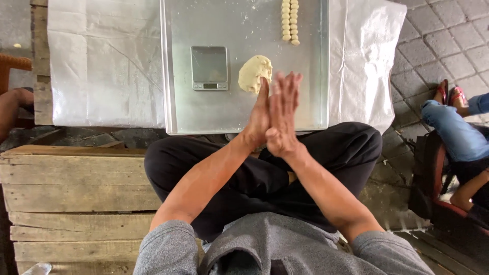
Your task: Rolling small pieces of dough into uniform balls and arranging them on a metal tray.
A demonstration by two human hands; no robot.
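My left hand (259,119) and my right hand (283,113) are pressed flat together, palm to palm, fingers stretched out, above the near edge of a metal tray (178,109). Anything between the palms is hidden. Just beyond my fingertips a pale lump of dough (253,72) lies on the tray. A small digital scale (209,67) sits to its left. At the tray's far side, several small dough balls (290,21) are lined up in two rows.
The tray rests on white plastic sheeting (102,61) over a low wooden pallet (66,193). I sit cross-legged in dark trousers. Another person's legs in jeans and sandals (451,109) are at the right on paving stones. A knee (12,102) shows at the left edge.
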